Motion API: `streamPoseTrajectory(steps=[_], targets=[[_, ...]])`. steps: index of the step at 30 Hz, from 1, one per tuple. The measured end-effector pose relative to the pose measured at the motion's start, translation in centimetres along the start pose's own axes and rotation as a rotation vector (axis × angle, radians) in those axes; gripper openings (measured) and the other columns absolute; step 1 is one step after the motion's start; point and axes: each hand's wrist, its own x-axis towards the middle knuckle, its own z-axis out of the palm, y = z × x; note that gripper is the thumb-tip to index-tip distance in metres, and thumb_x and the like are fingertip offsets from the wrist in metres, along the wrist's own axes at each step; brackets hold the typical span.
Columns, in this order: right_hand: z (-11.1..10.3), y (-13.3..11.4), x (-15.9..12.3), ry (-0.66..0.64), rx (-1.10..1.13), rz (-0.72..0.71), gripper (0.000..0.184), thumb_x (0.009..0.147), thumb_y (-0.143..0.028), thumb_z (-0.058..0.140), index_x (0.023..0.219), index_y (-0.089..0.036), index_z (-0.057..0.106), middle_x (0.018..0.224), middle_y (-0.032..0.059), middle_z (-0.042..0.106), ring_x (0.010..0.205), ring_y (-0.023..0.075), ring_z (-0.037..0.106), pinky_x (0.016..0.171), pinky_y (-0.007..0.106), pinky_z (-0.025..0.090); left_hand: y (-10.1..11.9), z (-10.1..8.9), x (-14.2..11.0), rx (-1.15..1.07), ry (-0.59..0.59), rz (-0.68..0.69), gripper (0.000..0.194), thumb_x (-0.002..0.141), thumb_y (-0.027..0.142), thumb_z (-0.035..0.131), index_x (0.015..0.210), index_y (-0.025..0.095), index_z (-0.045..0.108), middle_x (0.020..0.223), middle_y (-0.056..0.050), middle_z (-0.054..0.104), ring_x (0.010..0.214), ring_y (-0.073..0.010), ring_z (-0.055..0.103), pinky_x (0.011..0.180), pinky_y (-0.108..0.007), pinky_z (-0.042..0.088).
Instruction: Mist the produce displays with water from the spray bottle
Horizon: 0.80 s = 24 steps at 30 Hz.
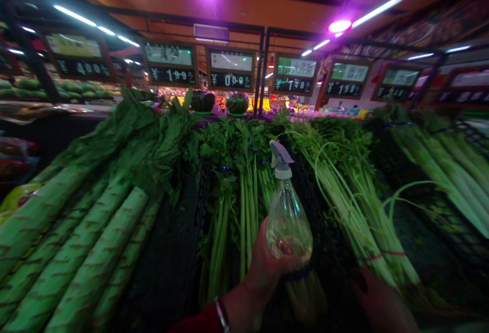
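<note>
My left hand [263, 267], with a bracelet at the wrist and a red sleeve, is wrapped round the lower part of a clear spray bottle [290, 216]. The bottle stands upright with its grey trigger head on top. Behind it lie bunches of celery [248, 211], one bound with a blue tie. Low on the right, my right hand [382, 297] is dark and blurred beside the root end of a thin-stemmed celery bunch [359, 216] with a red band. Its fingers are hard to make out, and I cannot tell whether it touches the stalks.
Thick stem lettuce [95, 241] lies on the left. More bound greens [443, 170] lie at the right in a black crate. Black dividers separate the heaps. Price signs [231, 68] hang from a dark frame at the back, with wrapped round produce [237, 103] below.
</note>
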Motion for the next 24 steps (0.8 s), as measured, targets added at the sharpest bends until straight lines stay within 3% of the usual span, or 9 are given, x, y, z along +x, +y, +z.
streamPoseTrajectory(steps=[8,11,18,21,24], targets=[[-0.3,-0.2,0.0,-0.044,-0.007,0.009,0.036,0.100,-0.027,0.032,0.114,-0.016,0.063,0.100,0.0188,0.081,0.095,0.0363,0.077,0.082,0.043,0.051,0.1,0.1,0.0,-0.001,-0.015,0.003,0.095,0.041,0.032,0.096,0.123,0.015,0.050,0.102,-0.006,0.069,0.085,-0.0167,0.063,0.076,-0.031,0.053],[-0.4,-0.2,0.1,-0.051,-0.007,0.014,0.035,0.101,-0.028,0.032,0.115,-0.017,0.062,0.101,0.0182,0.081,0.097,0.0362,0.076,0.084,0.044,0.050,0.0,0.0,-0.1,0.019,-0.024,-0.009,0.094,0.043,0.032,0.096,0.124,0.016,0.049,0.106,-0.007,0.069,0.088,-0.0189,0.064,0.081,-0.036,0.055],[-0.3,0.0,0.2,-0.053,-0.003,0.007,0.033,0.101,-0.027,0.032,0.111,-0.020,0.063,0.096,0.0152,0.081,0.097,0.0346,0.077,0.087,0.043,0.050,-0.3,0.0,0.2,0.017,0.033,0.016,0.090,0.039,0.029,0.096,0.118,0.016,0.054,0.089,0.000,0.068,0.071,-0.0087,0.055,0.063,-0.022,0.049],[-0.3,0.1,0.3,-0.056,0.000,0.010,0.031,0.102,-0.027,0.034,0.111,-0.020,0.063,0.095,0.0138,0.081,0.098,0.0334,0.077,0.086,0.041,0.051,-0.6,-0.1,0.6,-0.019,0.029,0.031,0.095,0.034,0.030,0.097,0.117,0.016,0.053,0.090,-0.001,0.069,0.071,-0.0107,0.058,0.067,-0.027,0.054],[-0.4,0.1,0.4,-0.075,-0.001,0.019,0.029,0.101,-0.028,0.037,0.111,-0.021,0.064,0.095,0.0130,0.081,0.097,0.0325,0.077,0.083,0.039,0.052,-1.0,-0.3,0.7,-0.025,-0.005,0.037,0.093,0.040,0.029,0.097,0.121,0.017,0.052,0.097,-0.004,0.071,0.078,-0.0143,0.063,0.074,-0.032,0.057]])
